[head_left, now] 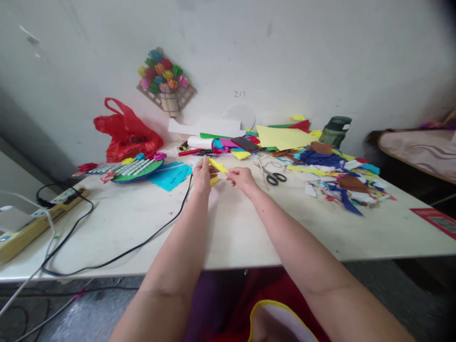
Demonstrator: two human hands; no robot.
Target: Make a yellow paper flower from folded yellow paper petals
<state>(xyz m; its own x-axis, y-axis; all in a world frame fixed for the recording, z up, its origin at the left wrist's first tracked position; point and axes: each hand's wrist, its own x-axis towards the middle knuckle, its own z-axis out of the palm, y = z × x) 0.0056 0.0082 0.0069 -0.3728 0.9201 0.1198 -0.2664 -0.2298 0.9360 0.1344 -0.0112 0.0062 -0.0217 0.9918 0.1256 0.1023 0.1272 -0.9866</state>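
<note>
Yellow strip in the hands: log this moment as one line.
left hand: holding yellow strip | right hand: pinching its other end | scissors: on table, right of hands

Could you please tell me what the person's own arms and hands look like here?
The left hand and right hand are bare, without gloves; no sleeve, watch or bracelet shows on either forearm. Dark red clothing with yellow edging shows below.

One left hand (202, 176), one right hand (242, 179), one pair of scissors (275, 175), one red plastic bag (124, 135), one green bottle (335, 132), one wall-mounted flower ornament (164, 76), one desk (242, 232), paper scraps (354, 183) not countable
</note>
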